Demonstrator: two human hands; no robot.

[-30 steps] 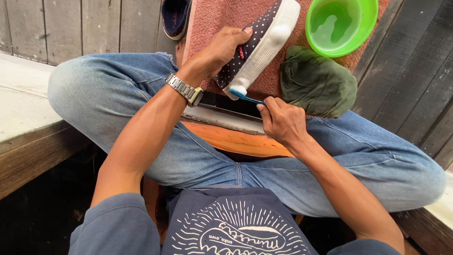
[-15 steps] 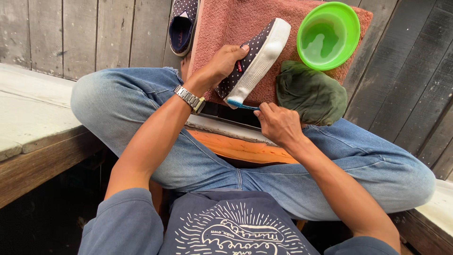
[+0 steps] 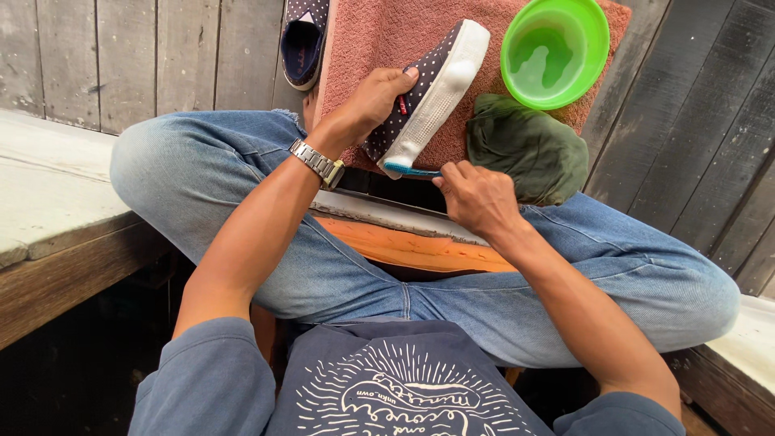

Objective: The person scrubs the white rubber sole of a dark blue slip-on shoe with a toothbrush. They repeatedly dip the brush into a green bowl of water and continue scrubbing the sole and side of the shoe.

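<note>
- seen from above, a person sits cross-legged in blue jeans and a dark blue printed shirt, both bare forearms reaching forward over the lap.
- the left hand (image 3: 367, 101) is curled around a dark polka-dot slip-on shoe (image 3: 432, 85), fingers wrapped over its upper and thumb side toward the opening; a silver wristwatch (image 3: 319, 164) sits on that wrist.
- the shoe is tilted on its side, its thick white sole facing right, heel end nearest the person, resting over a reddish-brown towel (image 3: 387, 32).
- the right hand (image 3: 476, 198) is closed in a pinch around a blue-handled brush (image 3: 412, 170), whose bristle end touches the white sole at the heel.
- just right of the shoe, on the towel, lies a crumpled dark green cloth (image 3: 529, 149), touching the right knee area.
- beyond the cloth stands a bright green plastic bowl (image 3: 555, 50) holding a little liquid.
- a second matching shoe (image 3: 305, 44) lies at the towel's left edge, opening facing up.
- everything rests on a weathered grey plank floor (image 3: 121, 56); an orange-edged board (image 3: 404, 242) shows between the legs under the hands.
</note>
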